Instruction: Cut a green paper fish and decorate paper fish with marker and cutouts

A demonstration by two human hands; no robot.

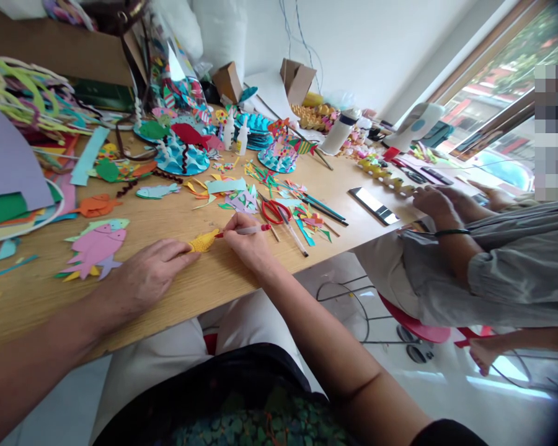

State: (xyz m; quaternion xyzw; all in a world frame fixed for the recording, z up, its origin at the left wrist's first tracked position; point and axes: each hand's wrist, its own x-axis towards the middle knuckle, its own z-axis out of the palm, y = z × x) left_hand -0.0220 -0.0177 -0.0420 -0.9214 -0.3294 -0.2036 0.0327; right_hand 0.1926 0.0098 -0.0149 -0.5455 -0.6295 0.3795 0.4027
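A small yellow paper fish point(203, 241) lies near the front of the wooden table point(158, 310). My left hand point(146, 271) rests on the table, its thumb and forefinger closed on the left end of the fish. In my right hand point(247, 243) is a red marker point(255, 229), gripped like a pen. Its red tip is at the right end of the fish. Left of my left hand lies a pile of paper fish point(100, 244), a pink one on top. Red-handled scissors point(275, 212) and a clear pen point(294, 233) lie just beyond my right hand.
Paper scraps point(242, 197) and dark pencils point(325, 207) are strewn mid-table. Blue fish-decorated pieces point(183, 160), glue bottles point(242, 137) and a white tumbler point(339, 132) stand farther back. A phone point(373, 205) lies to the right, near a co-worker's hands point(434, 204).
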